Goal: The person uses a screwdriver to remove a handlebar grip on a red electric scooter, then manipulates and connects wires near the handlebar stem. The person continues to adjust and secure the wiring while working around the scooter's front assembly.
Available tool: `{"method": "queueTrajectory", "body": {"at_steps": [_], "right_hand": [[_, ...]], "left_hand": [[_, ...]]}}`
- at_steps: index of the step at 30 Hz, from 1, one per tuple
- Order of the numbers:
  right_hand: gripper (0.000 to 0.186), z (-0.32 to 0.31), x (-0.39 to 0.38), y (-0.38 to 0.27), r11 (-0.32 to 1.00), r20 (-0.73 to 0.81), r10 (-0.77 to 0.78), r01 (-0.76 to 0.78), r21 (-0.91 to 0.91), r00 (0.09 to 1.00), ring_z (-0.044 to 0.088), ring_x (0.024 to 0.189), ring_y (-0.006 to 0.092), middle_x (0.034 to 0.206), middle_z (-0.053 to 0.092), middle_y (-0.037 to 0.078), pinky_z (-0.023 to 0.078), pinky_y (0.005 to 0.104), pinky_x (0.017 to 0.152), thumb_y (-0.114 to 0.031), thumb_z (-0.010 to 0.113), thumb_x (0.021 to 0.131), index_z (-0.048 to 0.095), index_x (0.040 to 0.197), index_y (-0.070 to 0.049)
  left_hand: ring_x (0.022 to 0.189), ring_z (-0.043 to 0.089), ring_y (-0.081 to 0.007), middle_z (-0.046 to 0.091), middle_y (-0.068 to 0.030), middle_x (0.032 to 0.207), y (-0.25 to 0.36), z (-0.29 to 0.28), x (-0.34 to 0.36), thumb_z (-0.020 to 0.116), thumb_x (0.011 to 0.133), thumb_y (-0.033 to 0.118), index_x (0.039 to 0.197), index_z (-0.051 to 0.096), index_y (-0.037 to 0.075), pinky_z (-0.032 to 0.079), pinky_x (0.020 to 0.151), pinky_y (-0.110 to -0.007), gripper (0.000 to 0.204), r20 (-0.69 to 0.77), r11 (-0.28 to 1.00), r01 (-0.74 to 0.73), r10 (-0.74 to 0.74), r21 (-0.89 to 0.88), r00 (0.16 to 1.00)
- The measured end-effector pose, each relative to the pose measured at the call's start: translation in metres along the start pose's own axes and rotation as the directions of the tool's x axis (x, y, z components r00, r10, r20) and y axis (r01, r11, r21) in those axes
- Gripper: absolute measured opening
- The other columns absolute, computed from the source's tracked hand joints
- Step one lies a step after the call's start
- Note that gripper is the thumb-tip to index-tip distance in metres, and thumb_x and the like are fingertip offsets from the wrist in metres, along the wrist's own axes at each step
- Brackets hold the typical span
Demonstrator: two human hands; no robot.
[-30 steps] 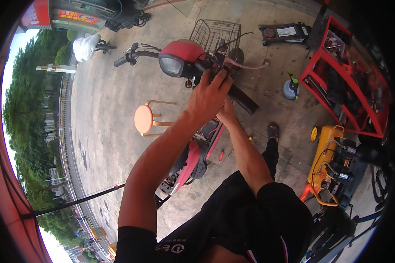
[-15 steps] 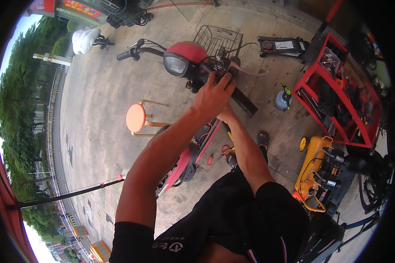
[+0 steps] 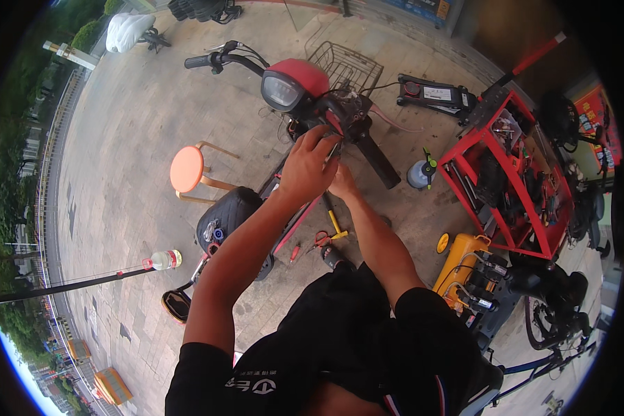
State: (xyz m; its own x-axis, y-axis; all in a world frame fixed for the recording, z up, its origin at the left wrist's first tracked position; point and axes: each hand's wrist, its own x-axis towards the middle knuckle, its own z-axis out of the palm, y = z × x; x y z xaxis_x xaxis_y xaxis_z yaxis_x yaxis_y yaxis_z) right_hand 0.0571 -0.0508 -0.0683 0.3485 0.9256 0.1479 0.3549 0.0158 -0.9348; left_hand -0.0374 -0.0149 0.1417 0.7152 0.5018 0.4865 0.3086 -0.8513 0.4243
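Observation:
In front of me is a red electric scooter, with its headlight cowl (image 3: 295,80) turned to the left and its black handlebar grip (image 3: 379,163) on the right. My left hand (image 3: 308,166) is just behind the cowl, below the handlebar's middle. Its fingers are curled around a small, thin, dark object that I cannot make out. Close beside it, my right hand (image 3: 343,182) is partly covered by the left one, and its fingers are hidden. A pink-red brake lever (image 3: 395,123) sticks out past the right grip.
An orange round stool (image 3: 187,168) stands left of the scooter's black seat (image 3: 229,213). A yellow-handled tool (image 3: 336,225) and red-handled scissors (image 3: 322,238) lie near my foot. To the right are a spray bottle (image 3: 419,173), a red tool cart (image 3: 496,132), a yellow air compressor (image 3: 459,262) and a floor jack (image 3: 433,93).
My left hand has come back from the handlebar toward me, and its fingers have curled in. My right hand stays close by it. The whole view has shifted, showing the scooter's seat.

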Motion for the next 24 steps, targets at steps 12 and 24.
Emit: {"method": "queueTrajectory", "body": {"at_steps": [12,24], "right_hand": [[0.021,0.014,-0.087,-0.094,0.999,0.2,-0.018,0.027,-0.044,0.98,0.061,0.085,0.0252,0.097,0.065,0.01,0.049,0.0352,0.076,-0.005,0.058,0.084,0.057,0.105,-0.003],[0.044,-0.076,-0.084,-0.182,0.692,0.568,-0.305,0.588,-0.419,0.764,0.046,0.12,0.0362,0.128,0.05,0.018,0.038,0.0459,0.102,0.001,0.064,0.067,0.059,0.111,-0.001]], "left_hand": [[0.086,0.062,-0.0228,0.062,-0.0093,0.098,-0.032,0.032,-0.201,0.048,0.095,0.046,0.113,0.053,0.004,0.05,0.077,-0.037,0.046,0.778,-0.594,0.537,-0.59,-0.599,0.215],[0.087,0.062,-0.0183,0.065,-0.0087,0.1,-0.01,0.072,-0.156,0.053,0.093,0.022,0.116,0.055,0.005,0.052,0.08,-0.038,0.028,0.623,-0.826,0.081,-0.353,-0.558,0.698]]}}
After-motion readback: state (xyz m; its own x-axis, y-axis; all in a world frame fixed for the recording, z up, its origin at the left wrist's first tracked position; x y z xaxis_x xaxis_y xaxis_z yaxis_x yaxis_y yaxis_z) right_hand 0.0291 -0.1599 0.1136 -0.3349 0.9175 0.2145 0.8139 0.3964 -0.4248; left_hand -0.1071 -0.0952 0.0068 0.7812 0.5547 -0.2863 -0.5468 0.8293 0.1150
